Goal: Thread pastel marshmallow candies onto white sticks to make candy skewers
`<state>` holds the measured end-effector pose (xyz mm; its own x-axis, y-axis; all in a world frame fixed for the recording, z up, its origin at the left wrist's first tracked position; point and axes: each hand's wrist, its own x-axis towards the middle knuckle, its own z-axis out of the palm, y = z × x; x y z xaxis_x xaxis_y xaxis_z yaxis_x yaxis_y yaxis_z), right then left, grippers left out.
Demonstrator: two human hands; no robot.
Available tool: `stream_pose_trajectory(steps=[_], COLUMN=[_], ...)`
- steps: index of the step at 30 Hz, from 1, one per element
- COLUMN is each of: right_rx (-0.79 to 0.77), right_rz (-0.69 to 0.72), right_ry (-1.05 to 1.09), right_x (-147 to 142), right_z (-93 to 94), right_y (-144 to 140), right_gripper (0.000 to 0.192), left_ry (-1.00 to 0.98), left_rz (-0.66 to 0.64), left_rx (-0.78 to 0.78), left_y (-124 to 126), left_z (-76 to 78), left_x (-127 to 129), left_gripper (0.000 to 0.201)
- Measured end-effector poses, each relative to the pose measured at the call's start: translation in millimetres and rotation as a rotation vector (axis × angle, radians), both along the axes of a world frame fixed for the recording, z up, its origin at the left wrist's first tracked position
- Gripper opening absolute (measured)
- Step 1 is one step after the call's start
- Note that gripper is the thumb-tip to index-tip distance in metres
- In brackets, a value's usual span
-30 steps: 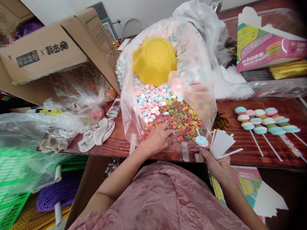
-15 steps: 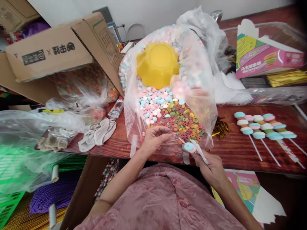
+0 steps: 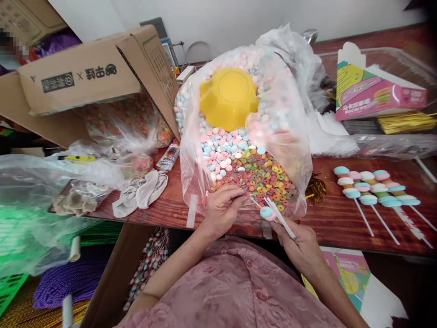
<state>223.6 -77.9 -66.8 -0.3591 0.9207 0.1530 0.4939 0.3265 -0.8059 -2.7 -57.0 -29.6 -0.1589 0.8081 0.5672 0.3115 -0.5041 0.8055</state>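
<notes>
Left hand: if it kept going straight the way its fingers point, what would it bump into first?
Probably the stick with the blue sweet held by the right hand; the left hand points right toward it, though depth is unclear.

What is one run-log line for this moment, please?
left hand: picking among cereal rings | right hand: holds white stick with blue-pink candy | finished skewers: on table, right

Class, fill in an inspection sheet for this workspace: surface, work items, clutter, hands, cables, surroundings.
Surface: red-brown wooden table.
Work items: open plastic bag of pastel candies and coloured rings; yellow bowl inside; finished candy sticks at right.
Clutter: crumpled gloves, macaron box.
Hands: left hand pinches at the rings; right hand holds a white stick bearing a blue candy.
Cables: nothing seen.
Surroundings: cardboard box, white wall.
</notes>
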Motion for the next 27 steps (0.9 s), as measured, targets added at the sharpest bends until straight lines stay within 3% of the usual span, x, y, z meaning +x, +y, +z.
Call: stream_pose_trajectory(steps=[6,12,14,17,19,22,27], right_rx=[-0.016,0.041,0.091,0.108,0.051,-0.121,-0.336], right_rz=[0.02,-0.028,-0.06,-0.108,-0.141,-0.165,-0.148], right_ry=[0.032,0.058,0.073,0.14,0.212,0.319,0.416], right_x=[-6,-9,-9,-13,-21,-34,-46], right_z=[6.8,2.0,-0.9,-3.2,-2.1,3.2,10.1], right_y=[-2,-6,-11,-19,-23,-27,-30], right_gripper=[0.033,0.027,0.026,0.024,0.021,0.038,0.052], left_ry=[0.085,0.285,0.255,0.036,-0.159,-0.319,-0.171], left_rz=[0.018,0.02,0.02,0.02,0.007,-0.023,-0.027], left_rx=[0.073,0.165,0.151,0.061,-0.049,-0.13,0.031], left_y=[-2,-7,-7,-8,-10,-13,-17], left_z=[-0.3,0.6,0.7,0.3,-0.2,-0.2,4.0], left_x=[1,-3,-3,-2,-2,-2,-3], left_gripper=[0.009,0.015,0.015,0.007,0.006,0.009,0.007])
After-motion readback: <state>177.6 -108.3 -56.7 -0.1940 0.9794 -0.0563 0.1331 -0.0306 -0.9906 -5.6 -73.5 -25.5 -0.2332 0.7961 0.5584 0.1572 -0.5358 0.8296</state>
